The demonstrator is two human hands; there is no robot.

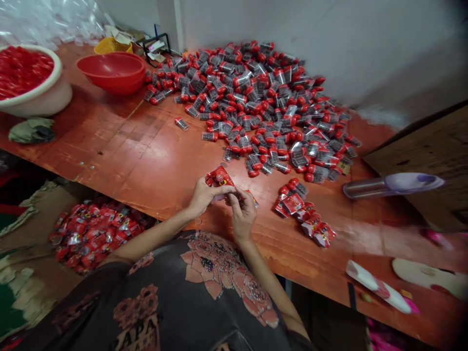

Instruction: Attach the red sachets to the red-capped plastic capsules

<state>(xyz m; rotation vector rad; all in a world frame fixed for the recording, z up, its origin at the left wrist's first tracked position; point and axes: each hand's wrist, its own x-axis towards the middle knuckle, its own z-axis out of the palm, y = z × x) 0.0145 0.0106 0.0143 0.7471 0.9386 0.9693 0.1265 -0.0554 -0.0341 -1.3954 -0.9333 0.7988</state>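
My left hand (206, 195) and my right hand (243, 212) are together above the orange-red wooden table (120, 146), both gripping a red foil packet (219, 176). Part of the packet is hidden by my fingers. Just right of my hands lies a small heap of red foil packets (303, 214), with a few red-capped clear capsules (292, 187) at its top. A large pile of these capsules (252, 107) spreads across the table's far side.
On the floor left of me lies a heap of red packets (98, 234). A white basin of red pieces (31, 78) and a red bowl (111, 72) stand at the far left. A lilac-and-clear plastic object (393, 185) and white-and-pink pieces (376, 287) lie at right.
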